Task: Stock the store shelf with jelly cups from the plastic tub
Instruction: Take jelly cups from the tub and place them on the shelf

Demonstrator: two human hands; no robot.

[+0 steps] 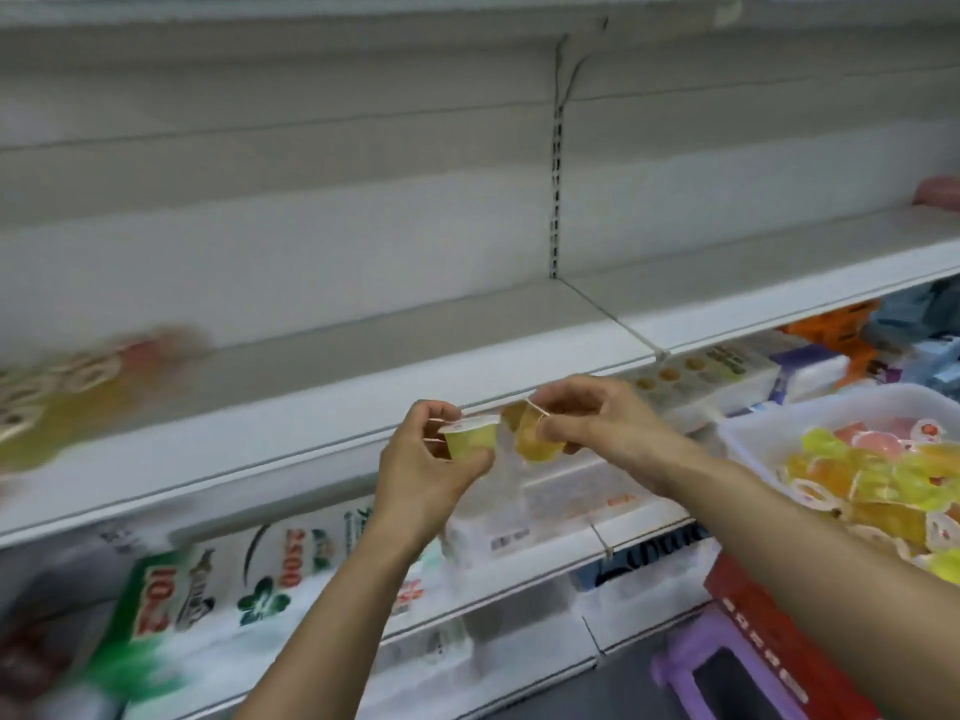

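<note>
My left hand (pixel 426 459) grips a yellow-green jelly cup (pixel 470 436) with a white lid, held in front of the shelf's front edge. Just to its right, my right hand (pixel 587 418) pinches orange-yellow jelly cups (pixel 535 436), tilted on their sides. The two hands almost meet at mid-frame. The white plastic tub (pixel 769 423) at the right holds several yellow, orange and pink jelly cups (pixel 872 475). A blurred group of jelly cups (pixel 62 392) stands at the left end of the white store shelf (pixel 395 350).
The lower shelves carry bagged goods with green print (pixel 208 579), white packs and boxes (pixel 727 376). A purple stool (pixel 727 672) and a red box (pixel 763 621) stand under the tub. A pink object (pixel 935 192) sits far right on the shelf.
</note>
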